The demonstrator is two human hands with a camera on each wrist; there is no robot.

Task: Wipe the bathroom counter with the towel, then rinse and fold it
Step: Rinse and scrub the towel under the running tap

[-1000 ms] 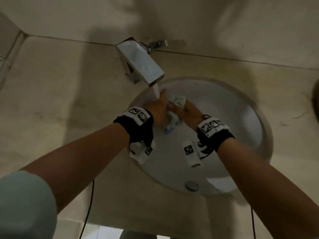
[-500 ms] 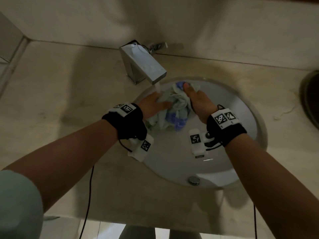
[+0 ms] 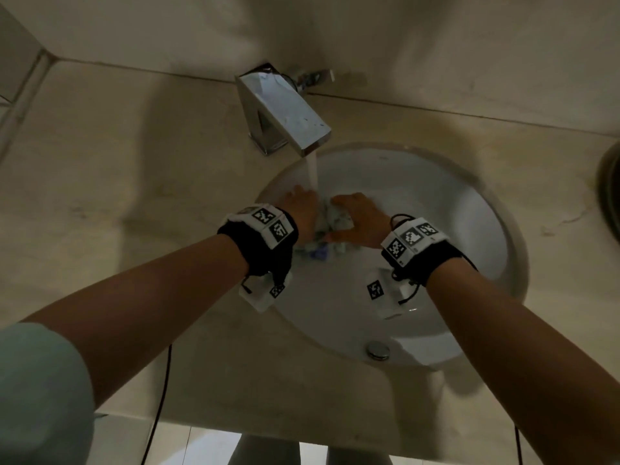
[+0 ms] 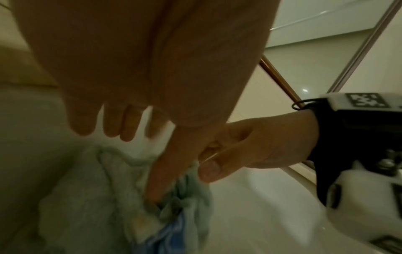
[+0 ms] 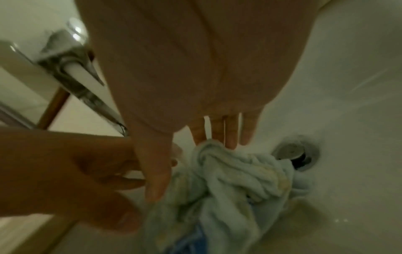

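Note:
A wet, pale green towel (image 3: 335,220) with a blue patch lies bunched in the white sink (image 3: 436,203), just below the running water (image 3: 312,172). My left hand (image 3: 303,211) holds its left side and my right hand (image 3: 355,218) its right side, close together. In the left wrist view the left thumb (image 4: 161,171) digs into the towel (image 4: 104,197) while the fingers stretch over it. In the right wrist view the right thumb (image 5: 155,171) presses the towel (image 5: 239,180) against the fingers above. Most of the towel is hidden under my hands in the head view.
A square chrome faucet (image 3: 285,112) overhangs the sink's far left rim. The beige stone counter (image 3: 134,196) surrounds the basin, with the wall right behind. The drain (image 5: 295,151) lies beside the towel. A dark round object (image 3: 610,196) sits at the right edge.
The hands have come closer together and the towel, spread wider half a second ago, is bunched small between them again. Water keeps running.

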